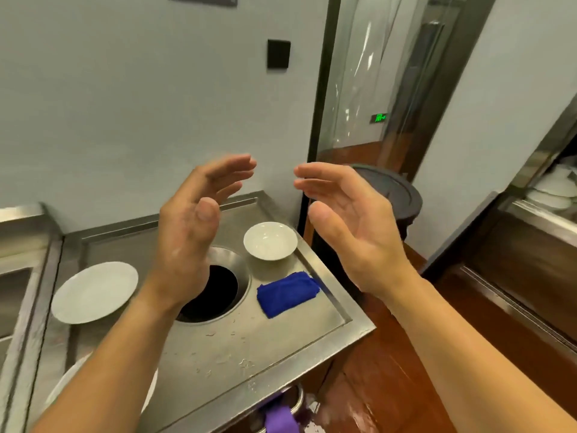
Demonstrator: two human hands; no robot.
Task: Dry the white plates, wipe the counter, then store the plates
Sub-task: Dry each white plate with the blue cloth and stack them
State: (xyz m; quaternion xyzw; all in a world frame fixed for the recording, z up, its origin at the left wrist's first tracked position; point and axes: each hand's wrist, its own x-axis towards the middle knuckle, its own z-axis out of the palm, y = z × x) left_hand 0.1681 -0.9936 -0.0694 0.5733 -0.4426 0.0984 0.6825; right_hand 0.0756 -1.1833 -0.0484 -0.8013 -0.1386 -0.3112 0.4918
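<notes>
Both my hands are raised above the steel counter (pixel 274 348), palms facing each other, fingers spread, holding nothing. My left hand (pixel 193 226) hovers over a round hole (pixel 218 295) in the counter. My right hand (pixel 349 226) is beyond the counter's right edge. A flat white plate (pixel 93 292) lies at the counter's left. A smaller, deeper white plate (pixel 270 240) sits at the back right. A folded blue cloth (pixel 287 293) lies just in front of it. Part of another white plate (pixel 62 389) shows under my left forearm. Water drops dot the counter's front.
A sink basin (pixel 15 295) adjoins on the left. A dark round bin (pixel 396 195) stands by the glass doorway. At the far right a steel cabinet (pixel 530 220) holds stacked white dishes (pixel 559 185). A bin with a purple bag (pixel 281 417) sits under the counter. The floor is reddish brown.
</notes>
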